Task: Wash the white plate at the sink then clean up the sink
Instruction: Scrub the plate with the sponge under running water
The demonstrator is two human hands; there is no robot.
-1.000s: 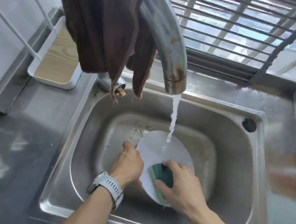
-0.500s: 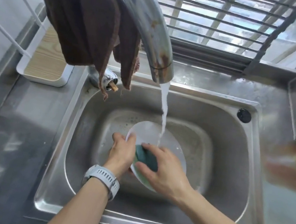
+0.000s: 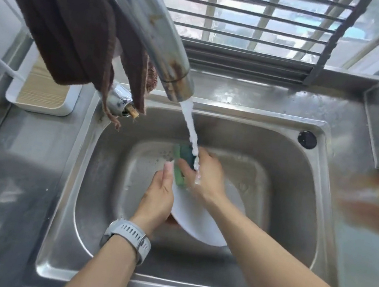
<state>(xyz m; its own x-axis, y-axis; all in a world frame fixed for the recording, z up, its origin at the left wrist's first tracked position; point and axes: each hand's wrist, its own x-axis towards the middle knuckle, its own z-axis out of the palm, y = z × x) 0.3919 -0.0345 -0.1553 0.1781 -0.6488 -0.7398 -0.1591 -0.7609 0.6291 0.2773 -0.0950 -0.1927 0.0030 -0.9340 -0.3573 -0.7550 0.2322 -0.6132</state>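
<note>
Head view: fingers of the right hand [image 3: 203, 177] curl over a green sponge [image 3: 183, 164], clamping it against the upper edge of the white plate [image 3: 199, 221]; this hand is motion-blurred. Left hand [image 3: 160, 193] grips the plate's left rim, thumb up along the edge, other fingers hidden behind the plate. Plate is tilted, held inside the steel sink [image 3: 288, 182], above the basin floor. Water stream [image 3: 191, 133] from the faucet spout [image 3: 163, 48] lands on the sponge and right knuckles. Grey watch [image 3: 129, 236] on left wrist. Brown cloth [image 3: 66, 21] hangs over the faucet. White tray [image 3: 41, 94] with slatted insert sits on the counter left of the sink. Black plug [image 3: 307, 139] on the sink's back right rim. Blurred yellow-orange object [image 3: 376, 205] at right, cannot tell what.
</note>
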